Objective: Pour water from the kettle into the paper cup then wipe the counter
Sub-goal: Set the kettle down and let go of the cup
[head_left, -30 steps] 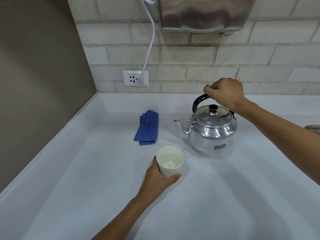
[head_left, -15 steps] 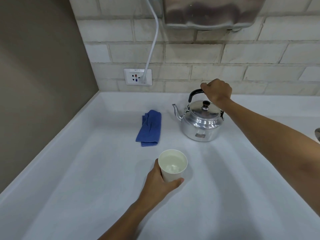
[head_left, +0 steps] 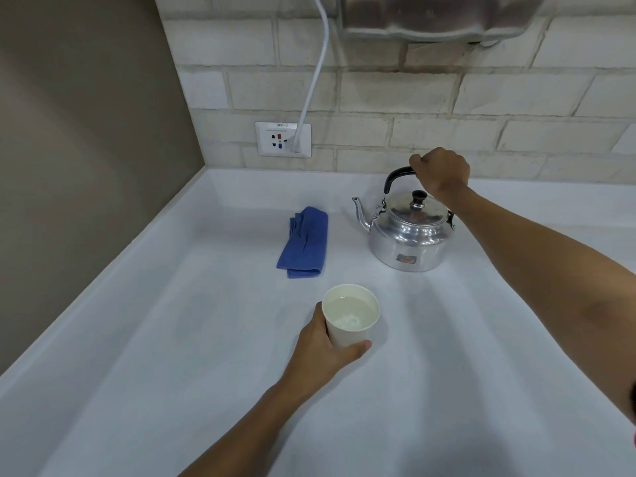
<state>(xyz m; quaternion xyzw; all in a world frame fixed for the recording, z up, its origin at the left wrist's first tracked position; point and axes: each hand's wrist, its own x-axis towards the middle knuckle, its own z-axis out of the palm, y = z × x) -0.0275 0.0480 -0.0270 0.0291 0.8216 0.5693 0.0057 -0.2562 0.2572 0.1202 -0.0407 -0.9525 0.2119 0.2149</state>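
1. While the right hand [head_left: 442, 173] is closed in a fist around the black arched handle [head_left: 395, 177] of the round polished metal kettle [head_left: 407, 235], the kettle sits upright below that fist, its base flat on the white counter [head_left: 172, 339].
2. Beneath the grip, the domed lid carries a dark knob [head_left: 419, 197], and the thin curved spout [head_left: 361, 211] points away from the fist toward the person's left.
3. Nearer the person than the kettle grip, the left hand [head_left: 320, 349] wraps the near side of the white paper cup [head_left: 351, 315], fingers and thumb clamped on its wall; the cup stands upright on the counter.
4. Inside the cup, clear water shows, filling it a good way up.
5. Beyond the cup grip and to the left of the kettle's spout, a folded blue cloth [head_left: 304, 242] lies flat on the counter, touched by neither hand.
6. Further out, a pale brick wall holds a white socket plate [head_left: 283, 139] with a white cable [head_left: 315, 80] plugged in.
7. Judged from this, the pouring step looks finished: the cup holds water and the kettle is set down level.
8. Next, both hands would need to let go, and one would reach past the cup for the blue cloth to wipe the counter.
9. Whether any water is spilled on the counter cannot be told.
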